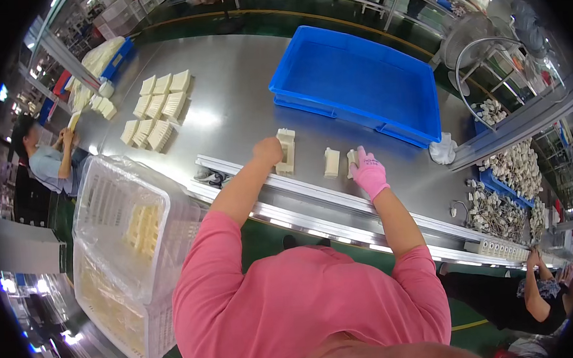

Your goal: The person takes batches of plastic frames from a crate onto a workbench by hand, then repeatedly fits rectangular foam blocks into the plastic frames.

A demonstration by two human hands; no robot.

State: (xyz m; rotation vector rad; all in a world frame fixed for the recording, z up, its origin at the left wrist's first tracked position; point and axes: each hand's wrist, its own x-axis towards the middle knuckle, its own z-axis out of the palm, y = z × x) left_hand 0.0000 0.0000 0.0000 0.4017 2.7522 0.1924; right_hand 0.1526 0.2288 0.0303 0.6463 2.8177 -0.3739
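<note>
At the near side of the metal table lies a cream plastic housing point(286, 154), long and hollowed out. My bare left hand point(269, 151) is closed at its left edge, the fingertips partly hidden. My right hand point(368, 173), in a pink glove, has its thumb and fingers around a small cream block point(351, 161), which the glove partly covers. Between my hands a similar cream block point(332, 163) lies on the metal, touched by neither.
A large blue tray point(355, 120) stands beyond my hands. Cream ribbed parts point(156, 108) lie in rows at left. A metal rail point(313, 194) edges the table. White crates point(125, 252) stand left; white cabled parts point(495, 204) are heaped right. Co-workers sit on both sides.
</note>
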